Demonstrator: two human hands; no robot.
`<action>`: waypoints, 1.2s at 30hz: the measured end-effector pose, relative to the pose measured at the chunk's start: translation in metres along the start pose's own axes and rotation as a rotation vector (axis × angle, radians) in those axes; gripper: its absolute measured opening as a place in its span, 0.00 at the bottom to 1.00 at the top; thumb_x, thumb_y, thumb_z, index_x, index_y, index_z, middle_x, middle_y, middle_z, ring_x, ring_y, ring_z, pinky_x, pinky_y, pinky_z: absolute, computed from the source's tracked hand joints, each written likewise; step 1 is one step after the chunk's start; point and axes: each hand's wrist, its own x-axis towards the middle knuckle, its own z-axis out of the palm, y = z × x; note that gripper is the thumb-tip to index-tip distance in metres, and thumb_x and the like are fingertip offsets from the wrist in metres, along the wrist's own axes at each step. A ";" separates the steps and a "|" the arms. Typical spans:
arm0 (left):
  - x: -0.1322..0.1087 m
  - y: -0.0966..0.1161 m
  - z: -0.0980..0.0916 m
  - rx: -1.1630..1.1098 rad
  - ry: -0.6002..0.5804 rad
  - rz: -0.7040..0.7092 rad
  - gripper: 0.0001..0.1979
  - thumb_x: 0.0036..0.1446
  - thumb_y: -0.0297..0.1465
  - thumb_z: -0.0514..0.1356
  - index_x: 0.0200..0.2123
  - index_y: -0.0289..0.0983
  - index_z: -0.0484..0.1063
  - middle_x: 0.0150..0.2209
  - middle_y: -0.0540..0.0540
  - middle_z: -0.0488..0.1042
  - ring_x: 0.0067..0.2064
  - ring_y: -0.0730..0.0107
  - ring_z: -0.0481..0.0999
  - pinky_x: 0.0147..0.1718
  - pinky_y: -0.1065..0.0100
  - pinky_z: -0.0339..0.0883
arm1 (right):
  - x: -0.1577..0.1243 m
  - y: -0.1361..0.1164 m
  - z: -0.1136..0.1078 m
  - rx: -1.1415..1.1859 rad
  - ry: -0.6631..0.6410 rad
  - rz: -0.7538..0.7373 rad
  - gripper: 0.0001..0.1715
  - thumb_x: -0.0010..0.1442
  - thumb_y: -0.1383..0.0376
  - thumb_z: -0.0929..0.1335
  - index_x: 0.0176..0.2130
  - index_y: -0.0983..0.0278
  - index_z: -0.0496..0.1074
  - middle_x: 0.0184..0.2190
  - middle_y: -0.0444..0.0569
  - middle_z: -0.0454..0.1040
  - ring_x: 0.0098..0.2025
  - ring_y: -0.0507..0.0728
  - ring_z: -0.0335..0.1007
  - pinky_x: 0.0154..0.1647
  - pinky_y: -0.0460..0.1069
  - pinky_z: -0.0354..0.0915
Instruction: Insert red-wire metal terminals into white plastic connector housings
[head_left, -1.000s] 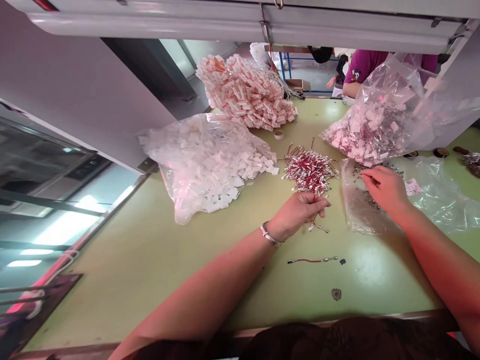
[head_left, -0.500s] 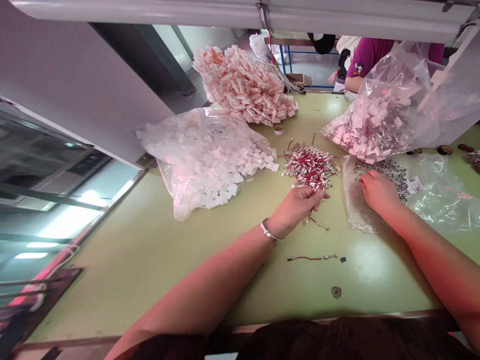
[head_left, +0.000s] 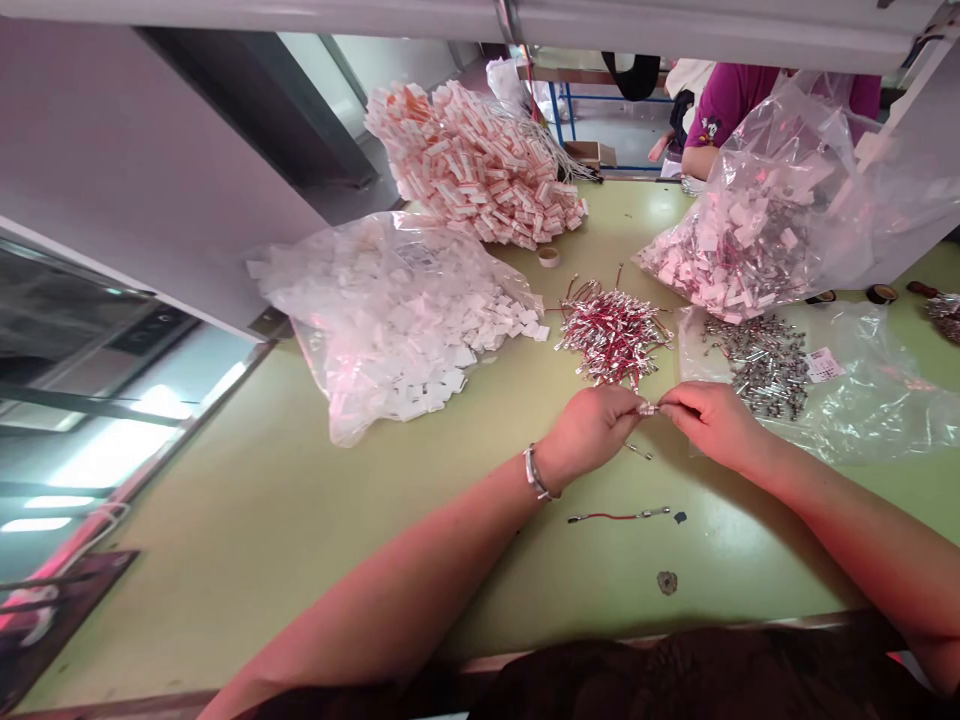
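My left hand (head_left: pixel 589 430) and my right hand (head_left: pixel 709 420) meet over the green table (head_left: pixel 300 500), fingertips pinched together on a small metal piece (head_left: pixel 649 409). A thin red wire with metal ends hangs below my left hand. Just beyond my hands lies a pile of red wires with metal terminals (head_left: pixel 611 335). To the right, small metal parts (head_left: pixel 761 360) lie on a clear plastic bag. One single red wire (head_left: pixel 619 516) lies on the table in front of my hands.
A clear bag of white plastic pieces (head_left: pixel 397 320) lies at the left. A heap of pink-white parts (head_left: pixel 472 170) sits at the back. Another bag of parts (head_left: pixel 757 240) stands at the right. Another person in a purple shirt (head_left: pixel 727 100) works across the table.
My right hand left the metal parts on the bag and came left to meet my left hand. Both now pinch one small piece between them.
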 end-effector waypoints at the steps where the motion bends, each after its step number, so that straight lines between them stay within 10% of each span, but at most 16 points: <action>1: -0.001 -0.002 0.000 0.115 -0.020 0.100 0.12 0.59 0.28 0.51 0.29 0.36 0.73 0.24 0.48 0.69 0.28 0.72 0.65 0.28 0.71 0.57 | -0.001 -0.001 -0.001 0.019 -0.052 0.045 0.09 0.59 0.66 0.65 0.30 0.62 0.74 0.23 0.43 0.73 0.26 0.50 0.65 0.28 0.46 0.59; 6: -0.003 -0.002 0.000 0.460 -0.149 0.319 0.15 0.62 0.29 0.48 0.34 0.36 0.75 0.25 0.46 0.71 0.27 0.69 0.66 0.25 0.70 0.54 | -0.004 -0.011 -0.001 0.116 -0.220 0.239 0.10 0.58 0.65 0.66 0.26 0.63 0.73 0.18 0.40 0.70 0.21 0.49 0.61 0.24 0.45 0.57; 12: 0.008 0.004 -0.004 0.525 -0.234 0.045 0.11 0.60 0.30 0.52 0.33 0.36 0.75 0.33 0.43 0.74 0.33 0.65 0.70 0.27 0.69 0.54 | 0.020 0.028 -0.031 -0.398 -0.035 0.174 0.17 0.64 0.61 0.61 0.32 0.64 0.76 0.31 0.51 0.74 0.31 0.55 0.66 0.31 0.49 0.59; 16: 0.006 0.008 -0.016 0.374 -0.370 -0.030 0.09 0.55 0.30 0.57 0.24 0.37 0.72 0.24 0.47 0.71 0.26 0.69 0.65 0.25 0.70 0.50 | 0.029 0.074 -0.047 -0.772 0.034 0.132 0.16 0.61 0.67 0.63 0.46 0.62 0.75 0.48 0.54 0.70 0.48 0.62 0.62 0.40 0.52 0.59; 22: -0.001 0.017 -0.023 -0.156 -0.693 -0.004 0.18 0.52 0.30 0.58 0.12 0.36 0.60 0.13 0.54 0.58 0.18 0.76 0.52 0.21 0.70 0.47 | 0.026 0.082 -0.039 -0.925 -0.081 0.031 0.14 0.62 0.70 0.60 0.35 0.65 0.75 0.38 0.56 0.72 0.45 0.62 0.61 0.40 0.52 0.57; 30: 0.009 0.001 -0.015 -0.498 -0.187 -0.297 0.19 0.60 0.45 0.50 0.34 0.36 0.69 0.22 0.54 0.60 0.23 0.76 0.58 0.24 0.72 0.54 | 0.015 0.028 -0.025 -0.299 0.131 0.108 0.11 0.61 0.63 0.62 0.39 0.63 0.70 0.26 0.47 0.74 0.26 0.54 0.66 0.29 0.49 0.58; 36: 0.007 0.004 -0.007 -0.552 -0.165 -0.278 0.17 0.61 0.43 0.51 0.31 0.36 0.67 0.18 0.56 0.55 0.20 0.78 0.54 0.21 0.73 0.50 | 0.005 0.004 0.007 0.042 0.076 0.048 0.07 0.60 0.65 0.63 0.34 0.62 0.70 0.23 0.42 0.72 0.23 0.50 0.63 0.26 0.46 0.58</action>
